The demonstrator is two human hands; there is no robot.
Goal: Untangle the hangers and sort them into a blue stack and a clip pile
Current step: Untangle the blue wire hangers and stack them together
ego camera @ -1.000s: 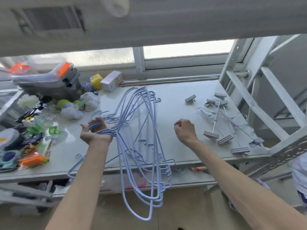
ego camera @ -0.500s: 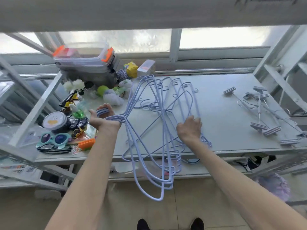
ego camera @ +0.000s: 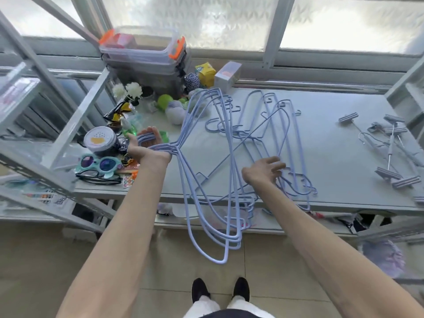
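Left hand: my left hand [ego camera: 149, 145] is palm up with the fingers curled round the hook ends of the blue hangers, so it's gripping the whole lot at the necks. Makes sense, since that's the one spot where they all line up.

Held bunch [ego camera: 236, 239]: fans out from that grip. The upper loops reach toward the far edge of the table [ego camera: 332, 157], and the lower loops droop past the near edge and hang over the floor. Thin coated wire, pale blue, smooth, with rounded shoulders. Probably springy and keen to snag.

Right hand: the right hand [ego camera: 263, 172] is down near the near edge, fingers loosely spread over the loose wires and touching them. Can't tell if it has actually pinched one.

Loose blue hangers [ego camera: 298, 148]: lying flat mid-table, crossed over each other, with hooks pointing toward the far edge. Same wire as the bunch, and a few look threaded through one another.

Clip hangers [ego camera: 389, 154]: at the right end of the table, well apart from the blue ones. Thin metal rods with ribbed grey clips, kind of criss-crossed. Looks like the clip pile is mostly done.

Left-end clutter: clear boxes with orange latches [ego camera: 142, 53] at the far left corner, a round tin [ego camera: 99, 141] and teal toy glasses [ego camera: 98, 162] by the near left edge.

Guess: next one gets teased out slowly, hook first.
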